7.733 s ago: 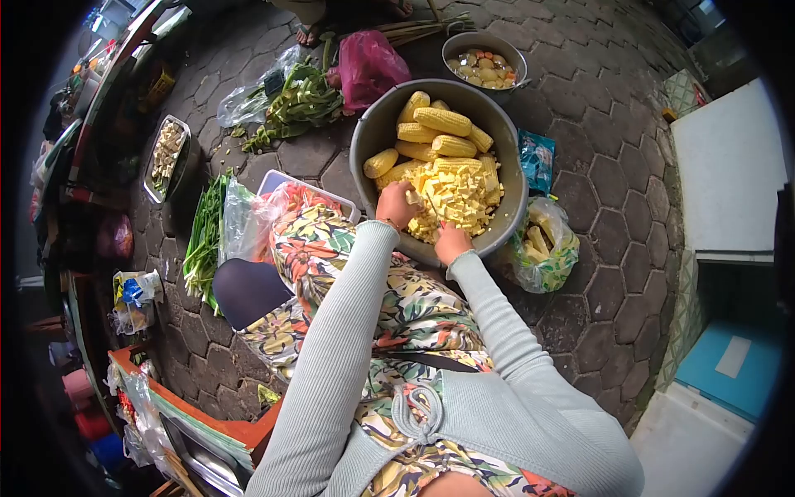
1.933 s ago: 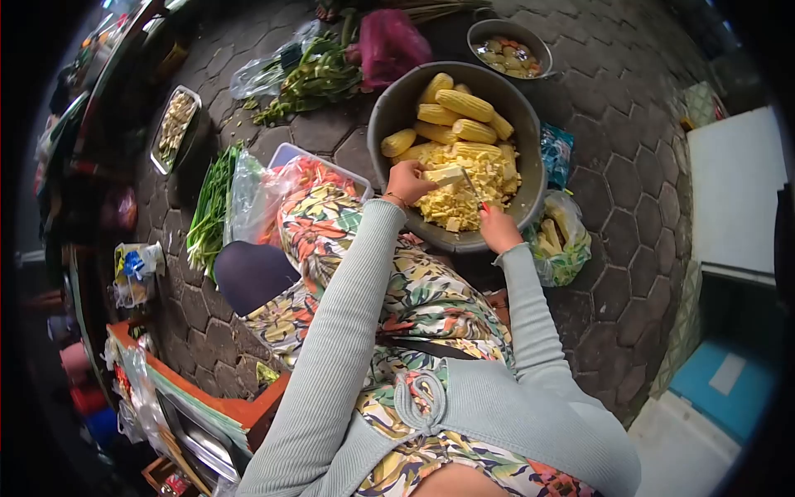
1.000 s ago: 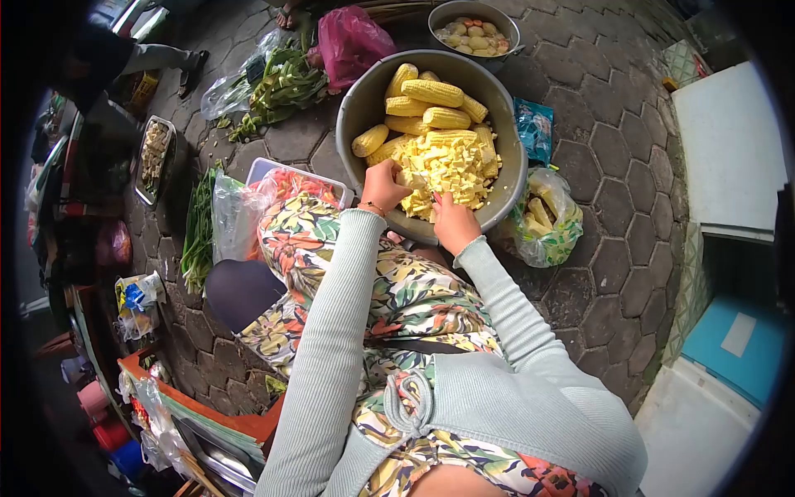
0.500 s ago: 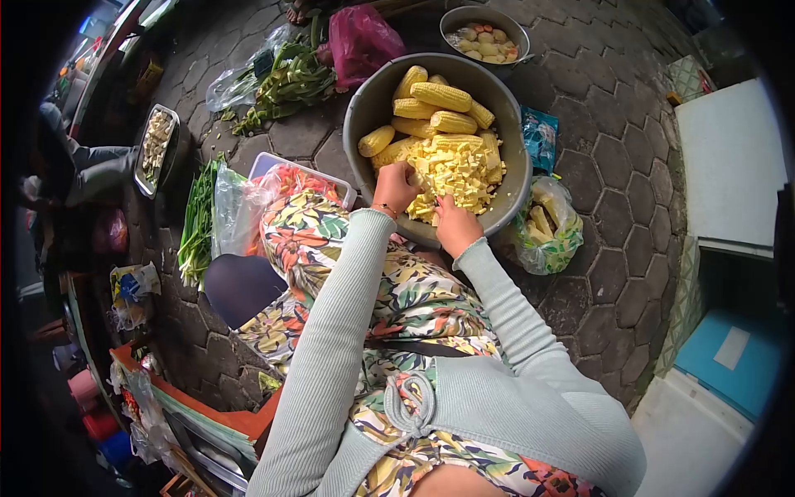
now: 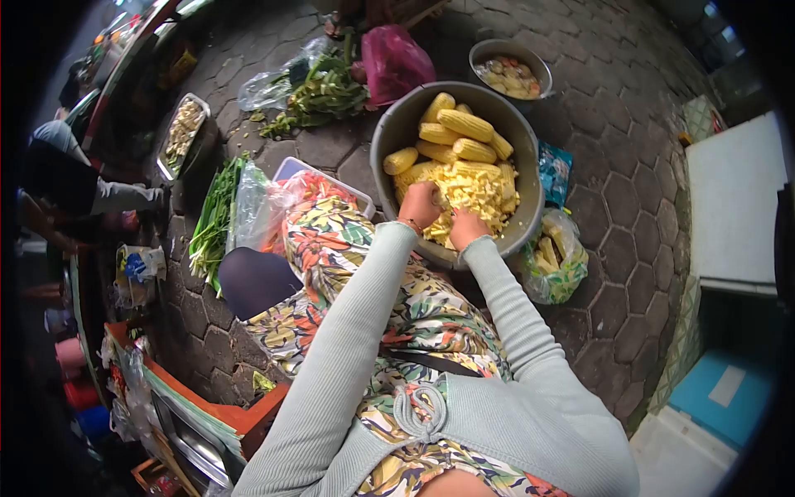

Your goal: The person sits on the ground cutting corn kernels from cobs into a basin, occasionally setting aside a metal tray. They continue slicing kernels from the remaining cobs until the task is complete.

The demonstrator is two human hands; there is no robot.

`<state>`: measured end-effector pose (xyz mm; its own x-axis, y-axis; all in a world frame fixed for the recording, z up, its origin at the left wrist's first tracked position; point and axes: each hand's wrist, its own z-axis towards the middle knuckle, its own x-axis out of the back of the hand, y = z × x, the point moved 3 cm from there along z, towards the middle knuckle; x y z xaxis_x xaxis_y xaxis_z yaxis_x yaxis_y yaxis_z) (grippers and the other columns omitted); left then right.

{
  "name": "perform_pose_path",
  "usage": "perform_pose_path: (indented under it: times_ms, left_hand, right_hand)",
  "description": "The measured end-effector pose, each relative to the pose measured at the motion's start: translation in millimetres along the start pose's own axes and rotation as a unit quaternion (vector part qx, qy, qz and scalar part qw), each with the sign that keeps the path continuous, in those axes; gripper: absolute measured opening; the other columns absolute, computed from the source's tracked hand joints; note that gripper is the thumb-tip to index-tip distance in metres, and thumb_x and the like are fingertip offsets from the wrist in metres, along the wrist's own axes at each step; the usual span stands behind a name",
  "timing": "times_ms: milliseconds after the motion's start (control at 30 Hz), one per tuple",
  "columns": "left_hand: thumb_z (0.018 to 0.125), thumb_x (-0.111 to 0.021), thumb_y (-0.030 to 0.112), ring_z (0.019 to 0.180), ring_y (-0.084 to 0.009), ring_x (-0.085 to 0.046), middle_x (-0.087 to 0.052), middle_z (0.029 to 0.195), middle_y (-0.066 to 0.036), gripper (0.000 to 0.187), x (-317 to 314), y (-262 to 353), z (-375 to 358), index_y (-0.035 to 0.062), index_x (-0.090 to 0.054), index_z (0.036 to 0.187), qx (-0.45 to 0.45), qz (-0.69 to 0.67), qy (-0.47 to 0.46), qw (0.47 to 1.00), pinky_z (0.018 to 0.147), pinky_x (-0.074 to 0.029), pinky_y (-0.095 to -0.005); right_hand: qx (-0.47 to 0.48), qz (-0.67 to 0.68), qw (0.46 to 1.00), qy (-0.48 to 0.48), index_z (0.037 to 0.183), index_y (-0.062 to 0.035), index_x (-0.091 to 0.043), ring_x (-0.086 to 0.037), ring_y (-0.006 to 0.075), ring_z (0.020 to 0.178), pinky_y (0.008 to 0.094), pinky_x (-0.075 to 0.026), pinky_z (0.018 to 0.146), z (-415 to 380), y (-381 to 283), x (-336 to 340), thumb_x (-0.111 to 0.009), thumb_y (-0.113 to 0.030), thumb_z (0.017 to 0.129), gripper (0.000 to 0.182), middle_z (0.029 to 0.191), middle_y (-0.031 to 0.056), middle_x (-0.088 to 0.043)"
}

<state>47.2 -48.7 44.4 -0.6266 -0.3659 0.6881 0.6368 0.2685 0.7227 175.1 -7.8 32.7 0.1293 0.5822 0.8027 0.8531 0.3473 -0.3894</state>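
A big grey basin (image 5: 383,124) holds several peeled corn cobs (image 5: 465,125) at its far side and a heap of cut corn pieces (image 5: 476,186) nearer me. Over the near left of this heap is my left hand (image 5: 421,205), its fingers curled closed and pointing into the corn. Just to its right, my right hand (image 5: 469,229) is lower, closed too, with fingertips among the pieces. Whatever either hand grips is hidden by the fingers and the corn. The two hands are close together inside the rim.
Beyond the basin stands a metal pot (image 5: 546,79) of peeled vegetables in water. A pink bag (image 5: 396,62) and leafy greens (image 5: 327,95) lie far left. Spring onions (image 5: 214,219) and a tub of red pieces (image 5: 290,166) are left; a corn-filled bag (image 5: 559,257) is right. Another person sits far left.
The whole view has shifted, so the basin and surroundings appear lower and further right. Both hands stay over the cut corn, and my right hand has come slightly closer to my left.
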Motion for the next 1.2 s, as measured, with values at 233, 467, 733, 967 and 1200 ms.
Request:
perform_pose_path:
  times_ms: [233, 467, 733, 967, 1200]
  left_hand:
    - [0.064, -0.058, 0.014, 0.074, -0.0332, -0.055, -0.056, 0.078, -0.018, 0.013, -50, -37, 7, 0.0035, -0.056, 0.072, 0.103, 0.022, -0.039, 0.994, 0.063, -0.043, -0.0430]
    - [0.056, -0.061, 0.007, 0.078, -0.0362, -0.057, -0.058, 0.076, -0.020, 0.018, -7, -1, -1, 0.0020, -0.058, 0.073, 0.099, -0.019, 0.005, 0.995, 0.065, -0.047, -0.0393]
    - [0.053, -0.062, 0.006, 0.073, -0.0354, -0.057, -0.057, 0.070, -0.021, 0.022, 0, -2, -4, -0.0008, -0.056, 0.073, 0.131, -0.061, 0.053, 0.988, 0.063, -0.047, -0.0385]
    - [0.052, -0.060, 0.002, 0.070, -0.0380, -0.056, -0.055, 0.067, -0.023, 0.021, -11, -10, 5, -0.0024, -0.052, 0.071, 0.100, -0.095, 0.042, 0.990, 0.060, -0.046, -0.0391]
    - [0.058, -0.055, 0.001, 0.074, -0.0362, -0.055, -0.056, 0.075, -0.022, 0.021, -43, -32, 23, 0.0003, -0.054, 0.079, 0.094, -0.174, 0.138, 0.970, 0.061, -0.044, -0.0396]
  right_hand:
    - [0.147, -0.065, 0.987, 0.003, 0.105, 0.0014, -0.049, -0.052, 0.0334, 0.091, 0.0384, -0.043, 0.078, 2, 17, -5, -0.044, -0.013, 0.077, 0.032, 0.098, 0.0198, -0.054]
    - [0.102, -0.159, 0.982, -0.025, 0.105, 0.0006, -0.051, -0.053, 0.0364, 0.088, 0.0416, -0.043, 0.072, 21, 32, -10, -0.042, -0.017, 0.081, 0.031, 0.095, 0.0220, -0.055]
    - [0.084, -0.127, 0.988, 0.006, 0.108, 0.0012, -0.048, -0.051, 0.0382, 0.090, 0.0408, -0.041, 0.075, 2, 66, -17, -0.040, -0.018, 0.085, 0.031, 0.098, 0.0242, -0.054]
    - [0.154, -0.061, 0.985, 0.044, 0.112, 0.0015, -0.045, -0.051, 0.0373, 0.092, 0.0401, -0.041, 0.076, -4, 65, -11, -0.039, -0.018, 0.086, 0.033, 0.101, 0.0236, -0.053]
    - [0.164, -0.004, 0.984, 0.072, 0.113, 0.0016, -0.044, -0.052, 0.0364, 0.091, 0.0399, -0.041, 0.077, -14, 45, -1, -0.038, -0.020, 0.087, 0.034, 0.101, 0.0226, -0.054]
